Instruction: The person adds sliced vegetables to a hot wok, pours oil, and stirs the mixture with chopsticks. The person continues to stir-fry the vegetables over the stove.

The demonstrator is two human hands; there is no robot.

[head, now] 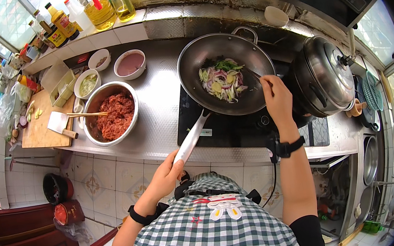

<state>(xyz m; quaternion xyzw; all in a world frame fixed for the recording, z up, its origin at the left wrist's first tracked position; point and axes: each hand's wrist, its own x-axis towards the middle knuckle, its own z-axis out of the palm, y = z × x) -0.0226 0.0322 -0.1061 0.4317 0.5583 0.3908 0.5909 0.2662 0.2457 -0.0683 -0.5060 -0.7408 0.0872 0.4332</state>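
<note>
My left hand [164, 174] is wrapped around the metal handle [193, 136] of a large wok [188, 63]. The wok stands on a black cooktop [221, 132]. In its middle lie sliced red onion [227, 86], pale ginger-like slices [217, 87] and green scallion pieces [229, 65]. Over the wok's right rim, my right hand [276, 93] grips a thin dark utensil [252, 73] whose tip reaches towards the onion. Most of that utensil is hidden by my fingers, so its kind is unclear.
A lidded steel pot [320, 75] stands close on the right. To the left are a steel bowl [136, 110] of minced meat [116, 115] with chopsticks, small bowls [132, 75], and a cutting board [36, 136] bearing a cleaver [57, 121]. Bottles [63, 21] line the sill.
</note>
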